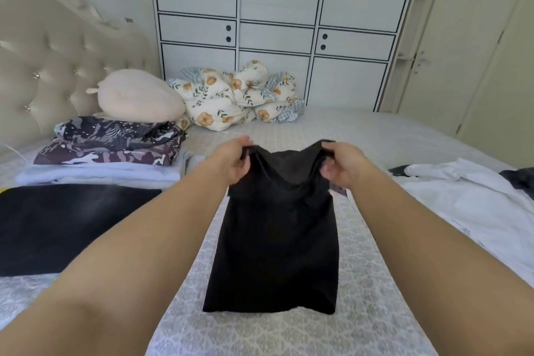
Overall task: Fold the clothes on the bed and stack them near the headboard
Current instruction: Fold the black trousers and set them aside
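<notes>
Hands first: we see the left hand [235, 160] and the right hand [344, 165] each with a tight grip on a far corner of the black garment [277, 234], fingers curled into the cloth and pinching it, so that the far edge is lifted and sags between them. We see the rest of the garment lying flat on the bed [289, 335], a long narrow strip in the middle with its near edge towards us. To the left lies another black piece [57, 225], spread flat. Beyond it, near the headboard [43, 66], we find a stack: a patterned dark garment [115, 141] on top of folded white cloth [95, 175]. A cream cushion [138, 97] rests just behind the stack, and a flowered quilt [237, 95] is bunched beside it against the wardrobe [274, 9]. On the right we see loose white clothing [462, 196] lying unfolded, with a scrap of dark fabric at its far edge.
</notes>
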